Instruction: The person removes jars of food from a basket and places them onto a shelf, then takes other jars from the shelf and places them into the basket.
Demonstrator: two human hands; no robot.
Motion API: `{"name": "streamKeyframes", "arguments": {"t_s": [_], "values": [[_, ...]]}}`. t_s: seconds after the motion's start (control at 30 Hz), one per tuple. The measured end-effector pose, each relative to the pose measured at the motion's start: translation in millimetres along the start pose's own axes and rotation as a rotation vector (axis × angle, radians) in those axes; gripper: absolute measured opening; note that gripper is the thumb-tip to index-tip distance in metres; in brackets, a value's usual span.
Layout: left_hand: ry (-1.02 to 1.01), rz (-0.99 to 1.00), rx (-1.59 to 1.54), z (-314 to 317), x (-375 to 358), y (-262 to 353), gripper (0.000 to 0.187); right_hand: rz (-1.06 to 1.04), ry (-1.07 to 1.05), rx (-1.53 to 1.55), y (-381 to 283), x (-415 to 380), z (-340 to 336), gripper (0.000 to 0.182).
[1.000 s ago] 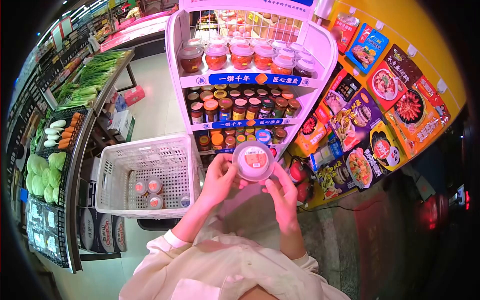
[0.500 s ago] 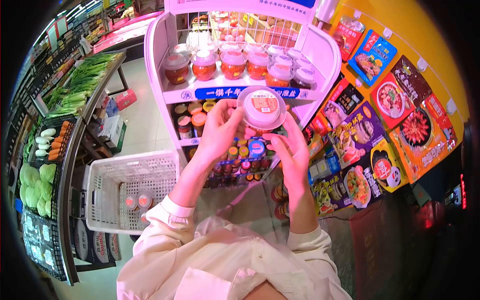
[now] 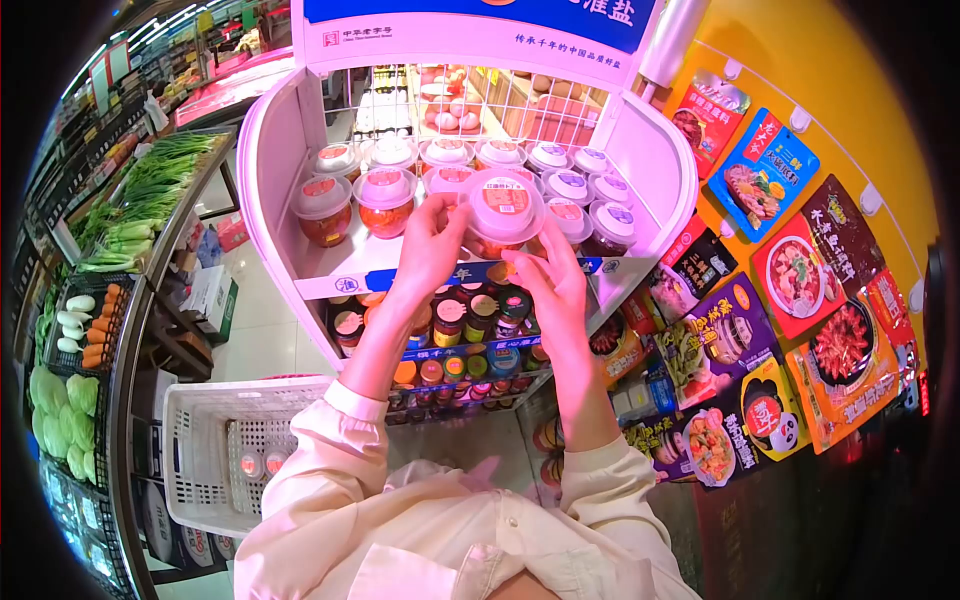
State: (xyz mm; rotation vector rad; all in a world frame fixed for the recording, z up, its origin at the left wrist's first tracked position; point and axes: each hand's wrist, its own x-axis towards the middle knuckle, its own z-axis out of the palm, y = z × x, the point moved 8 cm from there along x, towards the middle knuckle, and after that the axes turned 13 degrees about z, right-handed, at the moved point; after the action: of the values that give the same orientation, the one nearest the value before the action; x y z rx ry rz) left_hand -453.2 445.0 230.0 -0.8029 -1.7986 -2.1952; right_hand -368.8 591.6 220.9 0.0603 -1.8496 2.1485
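Both my hands hold a clear plastic tub of red food point(image 3: 507, 207), its domed lid facing up with a red and white label. My left hand point(image 3: 430, 245) grips its left side, and my right hand point(image 3: 550, 280) supports it from the right and below. The tub is over the front edge of the pink-lit display shelf point(image 3: 350, 262). Behind it stand rows of similar tubs with red labels point(image 3: 384, 203), and purple-labelled tubs point(image 3: 612, 225) are to the right. The held tub hides part of the ones behind it.
A white plastic crate point(image 3: 190, 420) with several tubs stands lower left. Jars point(image 3: 448, 320) fill the lower racks. Hanging food packets point(image 3: 765, 170) cover the yellow panel at right. A vegetable stand point(image 3: 150, 260) runs along the left.
My hands have carried the tub forward to the display shelf's front edge. The view has moved nearer to the display, and the crate now appears lower and partly behind my sleeve.
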Motion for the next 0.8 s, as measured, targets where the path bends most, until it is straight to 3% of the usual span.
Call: {"name": "streamKeyframes", "arguments": {"t_s": [0.27, 0.47, 0.57, 0.8], "values": [[-0.017, 0.038, 0.211, -6.6, 17.9, -57.5, 0.036, 0.028, -0.009, -0.003, 38.1, 32.3, -8.9, 0.070], [-0.081, -0.063, 0.236, -3.8, 14.2, -85.9, 0.043, 0.207, 0.024, -0.043, 56.2, 28.7, -9.5, 0.074], [-0.130, -0.048, 0.297, -3.9, 18.5, -100.8, 0.041, 0.182, 0.041, -0.068, 59.1, 28.6, -8.9, 0.075], [-0.282, -0.058, 0.398, 6.9, 9.1, -60.9, 0.055, 0.176, 0.050, -0.105, 68.4, 25.3, -8.3, 0.074]]}}
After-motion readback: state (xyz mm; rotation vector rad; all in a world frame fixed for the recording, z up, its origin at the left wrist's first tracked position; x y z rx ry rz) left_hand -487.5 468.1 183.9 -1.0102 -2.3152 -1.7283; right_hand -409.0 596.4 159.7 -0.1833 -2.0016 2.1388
